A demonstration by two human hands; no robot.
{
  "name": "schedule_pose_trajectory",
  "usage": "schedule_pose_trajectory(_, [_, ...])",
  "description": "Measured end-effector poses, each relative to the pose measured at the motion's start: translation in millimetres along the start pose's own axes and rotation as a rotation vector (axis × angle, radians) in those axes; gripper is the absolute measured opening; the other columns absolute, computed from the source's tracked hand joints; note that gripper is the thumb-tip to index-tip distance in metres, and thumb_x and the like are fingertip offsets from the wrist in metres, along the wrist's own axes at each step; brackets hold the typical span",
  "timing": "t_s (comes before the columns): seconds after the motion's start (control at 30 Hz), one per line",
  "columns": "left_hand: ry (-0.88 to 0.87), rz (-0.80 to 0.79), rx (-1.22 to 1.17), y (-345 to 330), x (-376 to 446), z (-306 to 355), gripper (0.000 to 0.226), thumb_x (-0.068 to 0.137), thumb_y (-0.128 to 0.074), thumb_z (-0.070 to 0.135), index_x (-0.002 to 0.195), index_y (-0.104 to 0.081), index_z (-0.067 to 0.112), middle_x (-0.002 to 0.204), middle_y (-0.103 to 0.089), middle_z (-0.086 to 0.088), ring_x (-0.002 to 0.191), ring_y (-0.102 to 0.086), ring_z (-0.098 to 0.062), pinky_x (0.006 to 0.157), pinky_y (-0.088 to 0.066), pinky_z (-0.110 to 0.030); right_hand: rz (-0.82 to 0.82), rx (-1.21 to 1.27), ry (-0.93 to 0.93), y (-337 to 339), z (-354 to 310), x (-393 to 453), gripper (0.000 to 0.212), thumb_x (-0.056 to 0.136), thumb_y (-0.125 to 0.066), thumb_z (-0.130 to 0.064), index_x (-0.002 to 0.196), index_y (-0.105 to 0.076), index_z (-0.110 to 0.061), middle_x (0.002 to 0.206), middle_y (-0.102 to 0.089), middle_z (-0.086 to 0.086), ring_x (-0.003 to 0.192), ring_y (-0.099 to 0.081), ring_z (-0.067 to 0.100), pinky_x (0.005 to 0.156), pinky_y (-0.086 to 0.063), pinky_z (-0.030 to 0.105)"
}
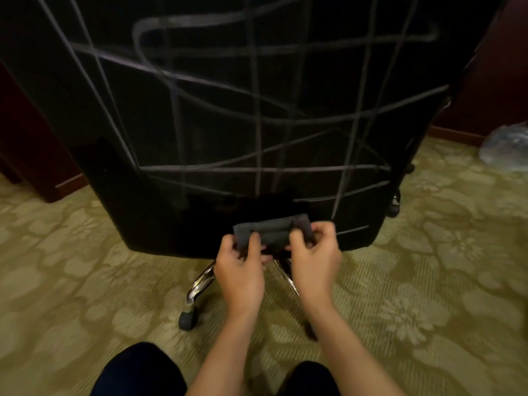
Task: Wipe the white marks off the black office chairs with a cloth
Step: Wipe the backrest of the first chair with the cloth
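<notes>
Now folding the cloth [271,232] into a tight pad, low in the middle of the frame, just in front of the chair back's [228,110] lower edge. Left hand [240,270] pinching the cloth's left end, fingers curled round it; right hand [314,258] gripping the right end the same way, thumb and fingers closed on the fabric. Cloth lying stretched between the hands, long axis running left to right across the frame, flat face turned toward the chair.

Judging the step: getting the pad ready, not yet wiping. Doing it well probably meaning keeping the folds even and firm, so a broad flat face meets the fabric and a fresh side can be turned out once one is chalky.

Chair back filling the upper frame, standing roughly upright, long axis vertical, rear face toward the camera. White marks [257,170] crossing it nearly everywhere in loops, uprights and slanting lines, so almost all of the wiping looking still to be done. Likely best starting high and working downward in overlapping strokes.
</notes>
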State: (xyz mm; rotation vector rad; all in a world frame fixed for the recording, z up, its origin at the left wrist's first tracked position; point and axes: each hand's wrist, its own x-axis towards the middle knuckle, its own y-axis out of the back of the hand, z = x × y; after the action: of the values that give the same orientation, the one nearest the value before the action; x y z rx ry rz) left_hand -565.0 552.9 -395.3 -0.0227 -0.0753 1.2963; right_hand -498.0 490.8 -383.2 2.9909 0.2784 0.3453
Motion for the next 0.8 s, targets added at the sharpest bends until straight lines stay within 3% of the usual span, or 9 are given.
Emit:
schedule_pose_trajectory(0.1, [-0.095,-0.094,-0.076,-30,-2,32,0.008,0.093,-0.069,0.018,0.094,-0.061,0.02,0.088,-0.074,-0.006,0.071,-0.075,-0.018,0.057,-0.058,-0.026,0.067,0.1,0.058,23,-17,36,0.015,0.084,-0.067,-0.025,0.094,-0.056,-0.021,0.076,-0.066,-0.005,0.07,-0.069,0.015,0.068,-0.059,0.044])
schedule_pose_trajectory(0.2, [-0.146,-0.101,0.001,-45,2,27,0.014,0.087,-0.075,0.031,0.085,-0.062,0.026,0.082,-0.074,-0.001,0.075,-0.074,-0.016,0.07,-0.061,-0.037,0.068,-0.013,0.069,29,-4,48,0.025,0.08,-0.063,-0.038,0.094,-0.054,-0.019,0.078,-0.067,-0.002,0.073,-0.069,0.021,0.071,-0.057,0.05])
schedule_pose_trajectory(0.3, [-0.053,-0.085,0.147,-33,-3,-25,0.03,0.076,-0.07,0.051,0.086,-0.06,0.025,0.081,-0.073,0.0,0.079,-0.073,-0.022,0.075,-0.06,-0.048,-0.013,-0.238,0.034,26,38,26,0.022,0.085,-0.067,-0.028,0.095,-0.053,-0.015,0.081,-0.066,0.003,0.078,-0.066,0.029,0.069,-0.052,0.042])
schedule_pose_trajectory(0.37, [0.084,-0.082,0.192,-20,-12,-59,0.024,0.08,-0.074,0.041,0.086,-0.061,0.023,0.083,-0.074,-0.005,0.076,-0.073,-0.025,0.074,-0.061,-0.051,-0.114,-0.295,-0.039,25,65,10,0.019,0.086,-0.068,-0.024,0.092,-0.052,-0.016,0.08,-0.063,0.001,0.08,-0.065,0.028,0.065,-0.045,0.034])
schedule_pose_trajectory(0.47, [0.17,-0.053,0.088,-20,-20,-60,0.018,0.091,-0.07,0.008,0.084,-0.059,0.02,0.087,-0.073,-0.016,0.062,-0.072,-0.02,0.06,-0.06,-0.033,-0.116,-0.274,-0.084,29,70,7,0.017,0.084,-0.069,-0.022,0.086,-0.053,-0.018,0.074,-0.062,-0.002,0.074,-0.064,0.025,0.063,-0.045,0.033])
schedule_pose_trajectory(0.53, [0.091,-0.068,-0.007,-35,-16,-36,0.017,0.092,-0.068,0.006,0.086,-0.058,0.018,0.085,-0.071,-0.012,0.06,-0.071,-0.019,0.053,-0.057,-0.026,-0.035,-0.135,-0.052,33,49,22,0.018,0.079,-0.069,-0.029,0.086,-0.055,-0.021,0.074,-0.065,-0.002,0.071,-0.065,0.022,0.066,-0.053,0.041])
schedule_pose_trajectory(0.6, [-0.023,-0.093,-0.078,-55,-14,-5,0.012,0.092,-0.068,0.01,0.09,-0.06,0.018,0.086,-0.072,-0.007,0.066,-0.073,-0.018,0.057,-0.058,-0.024,0.053,-0.022,0.013,43,21,45,0.021,0.073,-0.063,-0.039,0.087,-0.055,-0.025,0.075,-0.065,-0.003,0.071,-0.066,0.019,0.066,-0.056,0.044])
schedule_pose_trajectory(0.7, [-0.113,-0.112,-0.056,-75,-13,11,0.009,0.092,-0.07,0.022,0.093,-0.061,0.021,0.088,-0.073,-0.005,0.074,-0.075,-0.018,0.066,-0.061,-0.032,0.105,0.001,0.075,50,3,68,0.021,0.075,-0.064,-0.036,0.089,-0.053,-0.024,0.077,-0.065,-0.002,0.072,-0.067,0.021,0.067,-0.054,0.042])
schedule_pose_trajectory(0.8, [-0.13,-0.123,0.12,-66,-23,-24,0.02,0.086,-0.069,0.042,0.084,-0.055,0.028,0.079,-0.071,0.002,0.072,-0.073,-0.018,0.068,-0.061,-0.045,0.097,-0.128,-0.001,43,42,45,0.021,0.083,-0.068,-0.021,0.093,-0.052,-0.015,0.079,-0.064,0.005,0.075,-0.064,0.03,0.067,-0.05,0.042])
